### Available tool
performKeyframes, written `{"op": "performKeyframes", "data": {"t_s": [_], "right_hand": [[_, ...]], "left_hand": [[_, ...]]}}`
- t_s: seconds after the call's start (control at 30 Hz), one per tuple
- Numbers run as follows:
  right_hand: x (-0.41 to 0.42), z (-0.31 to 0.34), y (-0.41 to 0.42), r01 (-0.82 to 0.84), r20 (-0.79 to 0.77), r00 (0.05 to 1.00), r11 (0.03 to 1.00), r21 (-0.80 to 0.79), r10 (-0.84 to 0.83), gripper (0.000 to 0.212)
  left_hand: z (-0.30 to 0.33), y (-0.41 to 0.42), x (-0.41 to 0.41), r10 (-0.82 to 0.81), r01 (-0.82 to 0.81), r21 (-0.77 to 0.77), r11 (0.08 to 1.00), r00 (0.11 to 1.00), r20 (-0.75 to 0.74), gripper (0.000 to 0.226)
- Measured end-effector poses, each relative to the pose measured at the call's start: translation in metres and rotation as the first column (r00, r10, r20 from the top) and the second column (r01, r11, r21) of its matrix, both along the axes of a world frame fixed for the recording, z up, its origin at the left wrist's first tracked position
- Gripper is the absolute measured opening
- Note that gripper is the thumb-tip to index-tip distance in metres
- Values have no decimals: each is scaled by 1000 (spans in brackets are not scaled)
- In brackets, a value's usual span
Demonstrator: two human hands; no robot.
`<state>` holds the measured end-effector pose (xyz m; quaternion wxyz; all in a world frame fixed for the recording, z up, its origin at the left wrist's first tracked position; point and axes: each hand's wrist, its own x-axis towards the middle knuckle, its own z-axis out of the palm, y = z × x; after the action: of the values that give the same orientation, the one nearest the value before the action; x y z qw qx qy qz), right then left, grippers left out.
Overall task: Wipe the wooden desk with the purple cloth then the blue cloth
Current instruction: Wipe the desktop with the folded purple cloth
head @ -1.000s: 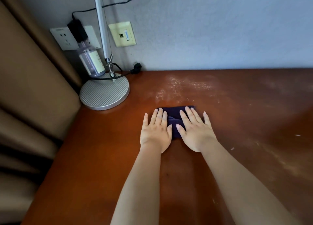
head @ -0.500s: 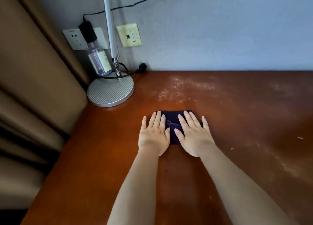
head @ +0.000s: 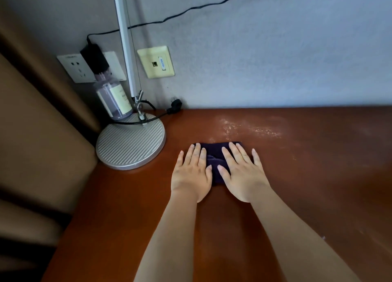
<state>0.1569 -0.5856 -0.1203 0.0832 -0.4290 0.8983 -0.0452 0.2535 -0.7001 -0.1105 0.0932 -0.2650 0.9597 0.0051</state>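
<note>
Brown curtain [head: 31, 133] hangs along the left side, next to the worktop [head: 318, 175]. On the wall behind is a white socket [head: 72, 67] with a black plug [head: 94, 57] stuck in it, and a black wire [head: 191, 9] runs up and to the right across the wall. Under the plug stands a clear bottle [head: 114, 99] with a pale label. It sits at the back of the lamp base [head: 130, 144], a round grey one with lines on it. The lamp's thin silver pole [head: 125, 38] goes up from the base and out of the top of the view. A yellow wall plate [head: 156, 62] is just right of the pole.

On the red-brown worktop lies the cloth [head: 214, 158] (it looks very dark purple). It is folded small and sits a little right of the lamp base, near the middle of the worktop. The left hand [head: 192, 172] lies flat on the left part of the cloth, fingers straight and close together. The right hand [head: 244, 173] lies flat on the right part, fingers straight and a bit spread. Both hands press down on it, side by side, thumbs nearly touching.

Past the cloth, near the wall, there is a pale dusty smear [head: 248, 129] on the wood. More faint marks show far to the right.
</note>
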Motion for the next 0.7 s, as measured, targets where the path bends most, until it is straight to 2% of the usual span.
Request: {"op": "performKeyframes", "data": {"t_s": [0.37,0.7], "right_hand": [[-2,3,-8,29,13,1000,999,21,-29,59],[41,4,20,-22,4,1000,1000,19,22,59]], "left_hand": [[1,-6,-5,19,-18,52,998,1000,-18,56],[0,29,45,69,-69,54,996,998,-9,56]]}}
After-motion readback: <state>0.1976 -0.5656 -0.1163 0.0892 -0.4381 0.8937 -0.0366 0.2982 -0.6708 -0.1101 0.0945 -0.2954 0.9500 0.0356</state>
